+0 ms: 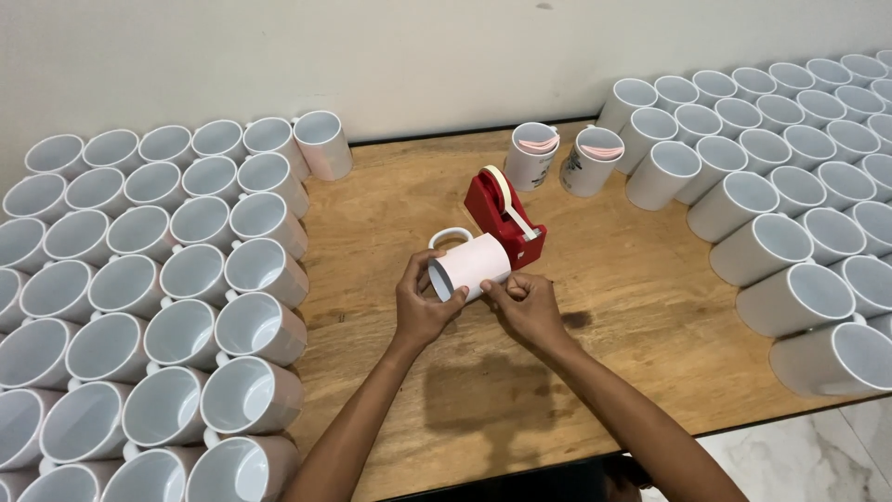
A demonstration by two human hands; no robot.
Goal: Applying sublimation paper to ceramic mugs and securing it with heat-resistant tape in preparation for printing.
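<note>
Over the middle of the wooden table, a white mug lies on its side, handle away from the person, and both hands have it: left hand wrapped around the open rim, right hand pinching at its lower edge. Just behind sits a red tape dispenser, with rows of white mugs massed on the left and more mugs on the right

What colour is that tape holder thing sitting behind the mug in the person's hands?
The tape dispenser is red, carrying a cream-coloured roll of tape. The head view shows it clearly.
</note>
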